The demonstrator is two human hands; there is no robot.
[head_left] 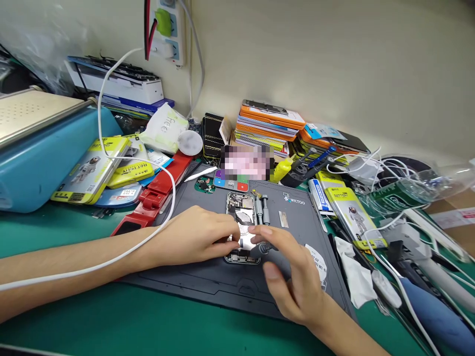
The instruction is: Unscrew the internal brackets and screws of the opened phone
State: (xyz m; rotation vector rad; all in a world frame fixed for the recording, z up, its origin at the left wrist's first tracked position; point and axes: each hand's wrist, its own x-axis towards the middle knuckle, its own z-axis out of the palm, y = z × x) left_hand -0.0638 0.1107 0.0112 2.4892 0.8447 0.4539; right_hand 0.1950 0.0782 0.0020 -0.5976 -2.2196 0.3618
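An opened phone (242,217) with its insides bare lies on a dark grey work mat (208,282). My left hand (193,237) rests on the mat at the phone's left edge, its fingers curled and pinching at the phone's lower middle. My right hand (293,277) comes in from the lower right, and its fingers grip a small dark screwdriver (264,248) whose tip points at the same spot. Two grey screwdrivers (261,207) lie just right of the phone.
A white cable (148,240) drapes over my left forearm. A red tool (156,195), yellow battery packs (92,170) and a blue machine (40,158) crowd the left. Stacked phones (270,123) stand behind. More battery packs (351,212), cables and tools lie on the right.
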